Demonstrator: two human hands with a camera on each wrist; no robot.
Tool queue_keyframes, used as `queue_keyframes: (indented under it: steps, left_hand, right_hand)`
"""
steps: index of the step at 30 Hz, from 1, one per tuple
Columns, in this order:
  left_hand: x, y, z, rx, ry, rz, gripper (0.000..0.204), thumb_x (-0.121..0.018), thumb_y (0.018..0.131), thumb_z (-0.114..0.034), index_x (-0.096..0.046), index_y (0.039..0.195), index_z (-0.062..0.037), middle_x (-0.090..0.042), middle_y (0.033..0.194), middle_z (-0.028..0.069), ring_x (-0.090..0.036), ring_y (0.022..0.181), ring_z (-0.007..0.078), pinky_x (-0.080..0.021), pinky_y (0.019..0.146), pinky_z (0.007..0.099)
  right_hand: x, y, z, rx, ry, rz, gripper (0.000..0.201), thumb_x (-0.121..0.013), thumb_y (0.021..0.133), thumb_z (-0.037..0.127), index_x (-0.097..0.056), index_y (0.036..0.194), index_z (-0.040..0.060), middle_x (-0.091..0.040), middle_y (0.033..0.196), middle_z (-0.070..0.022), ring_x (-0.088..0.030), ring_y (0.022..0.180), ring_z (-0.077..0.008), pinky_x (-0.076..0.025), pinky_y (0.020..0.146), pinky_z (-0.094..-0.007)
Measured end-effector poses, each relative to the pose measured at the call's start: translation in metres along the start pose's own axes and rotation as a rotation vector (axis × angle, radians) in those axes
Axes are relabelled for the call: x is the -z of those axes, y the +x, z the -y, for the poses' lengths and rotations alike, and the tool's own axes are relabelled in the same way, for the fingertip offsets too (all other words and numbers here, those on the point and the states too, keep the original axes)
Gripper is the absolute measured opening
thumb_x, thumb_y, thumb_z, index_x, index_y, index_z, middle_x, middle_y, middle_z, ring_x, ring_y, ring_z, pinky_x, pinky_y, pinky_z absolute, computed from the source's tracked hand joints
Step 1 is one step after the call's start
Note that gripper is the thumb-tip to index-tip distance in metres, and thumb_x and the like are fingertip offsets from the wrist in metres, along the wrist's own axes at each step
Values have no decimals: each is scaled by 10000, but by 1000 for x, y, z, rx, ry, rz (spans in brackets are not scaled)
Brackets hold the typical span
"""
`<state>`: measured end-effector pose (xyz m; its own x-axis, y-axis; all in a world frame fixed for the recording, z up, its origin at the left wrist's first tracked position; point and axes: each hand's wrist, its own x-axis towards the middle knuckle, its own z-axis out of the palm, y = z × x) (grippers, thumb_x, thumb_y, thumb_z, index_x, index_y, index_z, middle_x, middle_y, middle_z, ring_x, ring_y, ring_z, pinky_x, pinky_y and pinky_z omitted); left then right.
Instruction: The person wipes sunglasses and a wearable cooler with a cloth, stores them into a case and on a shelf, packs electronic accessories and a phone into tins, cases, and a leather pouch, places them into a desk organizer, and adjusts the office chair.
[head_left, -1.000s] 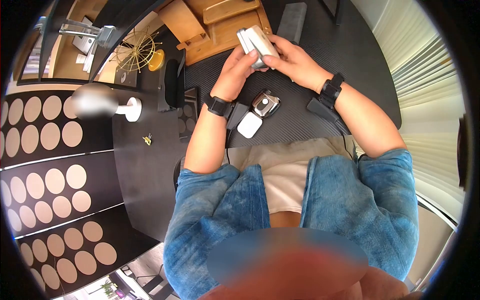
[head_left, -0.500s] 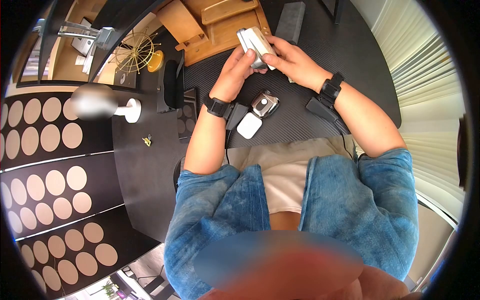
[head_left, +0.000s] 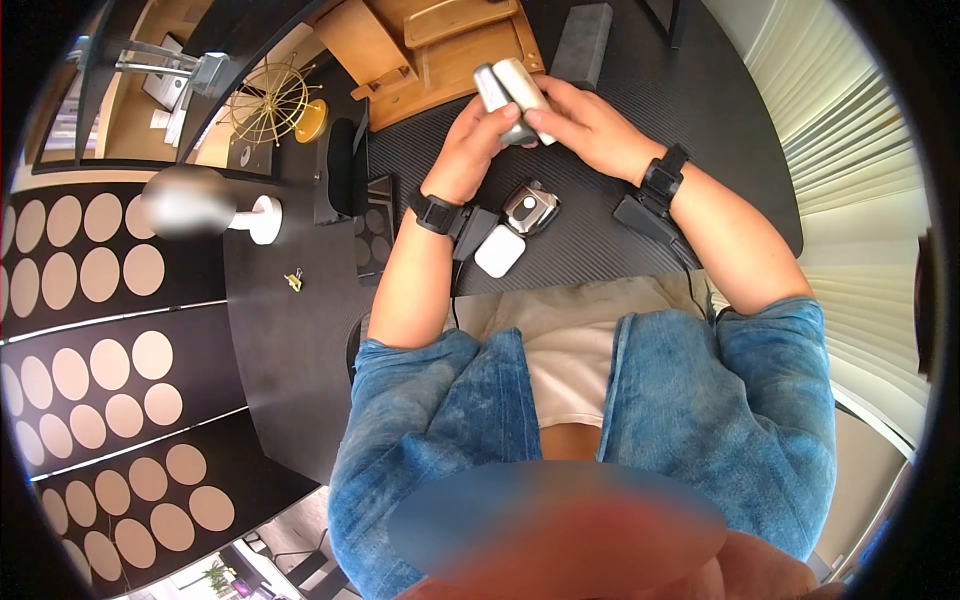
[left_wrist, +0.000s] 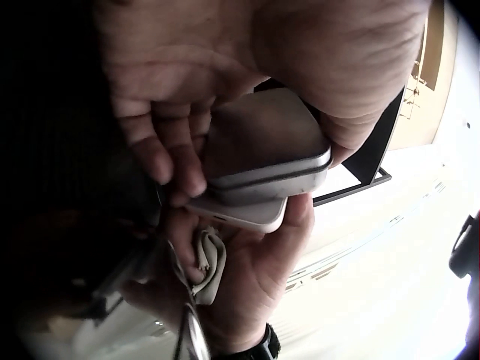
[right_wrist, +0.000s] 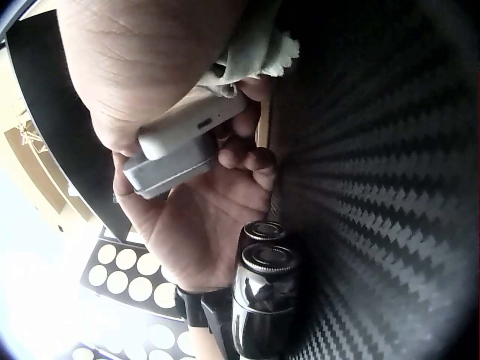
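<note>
My left hand (head_left: 463,155) grips a small silver metal tin (left_wrist: 266,127) with rounded corners and a seam round its side. Right against it, my right hand (head_left: 605,130) holds a flat white device (right_wrist: 191,120) with rounded corners and a small slot in its edge. A grey-green cloth (left_wrist: 211,264) with a zigzag edge is also held in the right hand, bunched against the palm. Both hands are raised over the desk, side by side. Below them lies a black and silver electric shaver (head_left: 531,207) with round heads.
A white rounded square piece (head_left: 499,251) lies beside the shaver, near the left wrist. Behind the hands are a wooden desk organizer (head_left: 455,62) and a long grey case (head_left: 584,48). To the left stand a black case (head_left: 345,170) and a gold wheel ornament (head_left: 272,102).
The tin and the white device have turned slightly in the hands; they overlapped before and now show more side by side. Arms and desk things have stayed in place.
</note>
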<state>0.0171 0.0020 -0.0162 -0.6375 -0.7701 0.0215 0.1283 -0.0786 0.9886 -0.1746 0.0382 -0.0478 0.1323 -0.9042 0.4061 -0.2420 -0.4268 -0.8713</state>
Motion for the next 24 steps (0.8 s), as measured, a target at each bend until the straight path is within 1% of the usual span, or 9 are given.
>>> queue_keyframes:
  steps: [2,5,8,10,11,15,17,22,24]
  left_hand:
    - [12,6,5,5,-40,78,496,-538,965,-382,-512,1267,10,-639,1127,114,-617,1027,192,-492,888,321]
    - [10,5,4,1,-42,75,518,-508,943,-452,-551,1192,0,-656,1049,125,-615,978,195,-486,859,321]
    - [12,4,4,-8,-46,130,545,-471,968,-459,-550,1256,-3,-632,1177,117,-592,1096,207,-462,919,353]
    - [5,0,6,-9,112,-134,548,-496,979,-425,-488,1327,-2,-593,1253,118,-574,1153,219,-452,976,375]
    - [11,1,10,-54,72,-75,512,-558,993,-316,-446,1383,-4,-575,1263,75,-555,1125,149,-450,958,310]
    - [11,0,8,23,43,-57,555,-558,993,-356,-423,1396,1,-567,1279,84,-535,1189,169,-424,1011,327]
    - [9,-1,5,19,37,-66,588,-561,989,-383,-408,1403,6,-552,1304,88,-526,1205,173,-418,1020,333]
    - [8,-2,2,60,33,-52,606,-581,974,-403,-419,1392,5,-553,1302,94,-538,1191,177,-424,1010,338]
    - [6,-3,-1,69,45,-66,582,-586,973,-391,-442,1368,11,-570,1278,91,-548,1176,175,-429,1001,336]
  right_hand:
    - [13,1,5,-350,487,149,517,-516,969,515,-596,1081,16,-622,840,-62,-529,641,-102,-406,553,-246]
    - [5,0,8,-278,447,28,460,-496,976,504,-591,949,55,-521,753,2,-345,555,-46,-256,479,-214]
    - [-1,-1,10,-168,351,50,532,-580,944,493,-567,1164,8,-633,885,-69,-554,701,-123,-439,616,-253]
    - [-2,1,8,-63,90,66,714,-657,899,495,-460,1348,-25,-682,1081,-199,-673,991,-276,-514,860,-341]
    - [2,-2,10,-158,50,158,637,-672,937,282,-378,1422,-7,-634,1175,-155,-626,1040,-175,-500,894,-306]
    - [1,-1,4,-160,61,142,662,-700,917,300,-386,1404,-18,-622,1192,-168,-625,1058,-183,-511,910,-314]
    - [-3,0,0,-64,64,94,754,-652,878,554,-478,1327,-26,-686,1080,-209,-679,1005,-290,-520,855,-352]
    - [3,-1,12,-136,85,137,752,-635,887,557,-481,1331,-30,-683,1092,-211,-674,1016,-296,-512,870,-350]
    - [4,0,13,-165,43,170,621,-643,947,376,-435,1373,-25,-658,1126,-154,-632,1035,-185,-493,887,-309]
